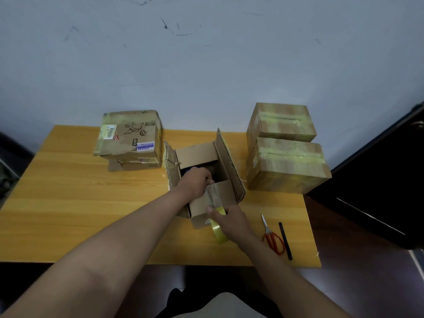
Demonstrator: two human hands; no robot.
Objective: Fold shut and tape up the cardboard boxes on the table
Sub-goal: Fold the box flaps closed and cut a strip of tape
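The right hand (231, 220) grips the roll (218, 228), the left (195, 182) pins tape (212, 195) on the box (204, 173); the upright 3 o'clock flap (226, 157) may spring the seal.

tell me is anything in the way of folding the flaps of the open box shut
Yes. The left hand is reaching over the near flap into the open box, pinning a stretch of tape pulled from the tape roll in the right hand. The far and right flaps stand open, unobstructed.

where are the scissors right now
The red-handled scissors lie on the table's near right corner, between the right hand holding the tape roll and a black stick.
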